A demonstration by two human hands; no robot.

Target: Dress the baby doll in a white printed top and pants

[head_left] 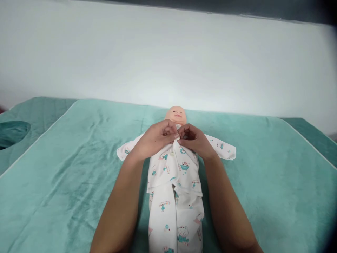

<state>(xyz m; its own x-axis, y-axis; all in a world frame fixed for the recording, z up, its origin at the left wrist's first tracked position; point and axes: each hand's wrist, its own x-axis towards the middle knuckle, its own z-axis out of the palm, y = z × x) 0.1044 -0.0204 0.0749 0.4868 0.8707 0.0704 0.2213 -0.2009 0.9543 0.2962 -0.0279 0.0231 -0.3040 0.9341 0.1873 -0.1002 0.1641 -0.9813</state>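
Note:
A baby doll (177,114) lies on its back, head at the far end, dressed in a white baby shirt (172,168) with small printed pictures. Its sleeves spread out to both sides. My left hand (161,137) pinches the shirt's front edge near the neck. Opposite it, my right hand (192,137) pinches the other side of the same front, the fingertips of both hands nearly meeting. A button (172,153) shows just below my fingers. White printed pants (163,218) cover the doll's legs. Whatever fastening lies between my fingertips is hidden.
A green plush cover (79,168) spreads under the doll, with pale piping along its sides. Behind it rises a white wall or board (168,59). At the far left is a dark green oval opening or fold (13,133).

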